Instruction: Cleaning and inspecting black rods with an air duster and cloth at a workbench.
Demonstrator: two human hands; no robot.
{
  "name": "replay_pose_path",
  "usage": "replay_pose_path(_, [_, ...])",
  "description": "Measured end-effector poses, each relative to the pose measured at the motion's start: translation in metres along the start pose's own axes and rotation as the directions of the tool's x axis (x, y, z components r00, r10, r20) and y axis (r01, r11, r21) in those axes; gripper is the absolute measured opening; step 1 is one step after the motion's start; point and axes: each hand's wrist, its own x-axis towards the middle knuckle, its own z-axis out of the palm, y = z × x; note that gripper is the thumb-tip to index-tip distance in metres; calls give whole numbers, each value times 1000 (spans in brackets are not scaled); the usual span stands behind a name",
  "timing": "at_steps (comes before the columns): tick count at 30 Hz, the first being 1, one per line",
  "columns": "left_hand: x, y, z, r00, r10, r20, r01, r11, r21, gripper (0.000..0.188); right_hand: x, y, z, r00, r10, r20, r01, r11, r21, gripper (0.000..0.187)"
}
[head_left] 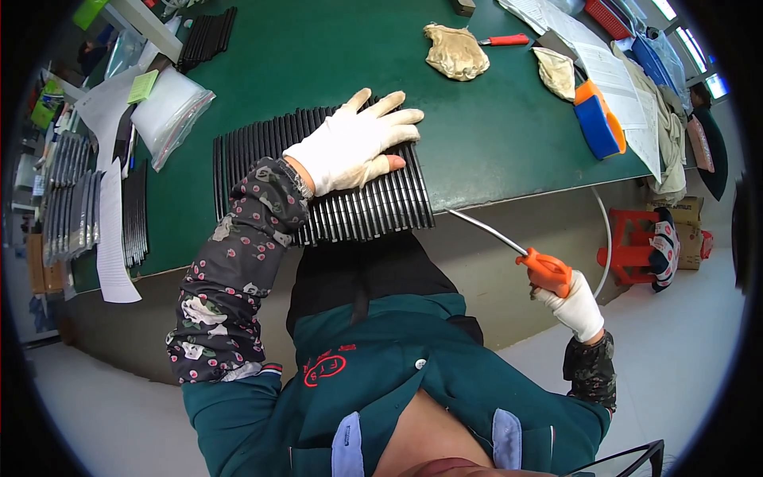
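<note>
A row of slim black rods (254, 151) lies side by side on the green table, with the near ends at the table's front edge. Across them rests my left hand (354, 143), in a white glove with the thumb tip bare, its fingers spread. My right hand (574, 306), also gloved in white, is wrapped round the orange handle of an air blow gun (548, 272) to the right, off the table's front edge. Its long bent metal nozzle points left, the tip close to the near right corner of the row. The fingers on the handle are partly hidden.
More black rods (208, 38) lie at the far left, near a clear plastic bag (171, 111). A stained cloth (457, 52), a red-handled knife (509, 40) and a blue and orange tape dispenser (598, 123) sit further right. A red stool (628, 246) stands on the floor.
</note>
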Motion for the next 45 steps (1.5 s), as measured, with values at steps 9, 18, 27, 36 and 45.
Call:
replay_pose_path(9, [4, 1, 3, 1000, -14, -16, 15, 999, 38, 52, 10, -19, 16, 968, -253, 6, 234, 886, -399, 15])
replay_pose_path(18, [-13, -1, 0, 986, -63, -157, 50, 995, -84, 54, 22, -39, 21, 974, -225, -13, 223, 970, -95, 23])
replay_pose_path(27, [-171, -51, -38, 911, -390, -134, 398, 917, 36, 68, 39, -71, 39, 916, -387, 108, 389, 787, -479, 21])
replay_pose_path(36, [-159, -34, -23, 905, -417, -84, 424, 899, 111, 62, 45, -130, 78, 819, -531, 218, 488, 446, -751, 26])
replay_pose_path(45, [-159, -31, -19, 899, -412, -150, 426, 902, 67, 58, 56, -134, 93, 773, -585, 244, 489, 305, -817, 23])
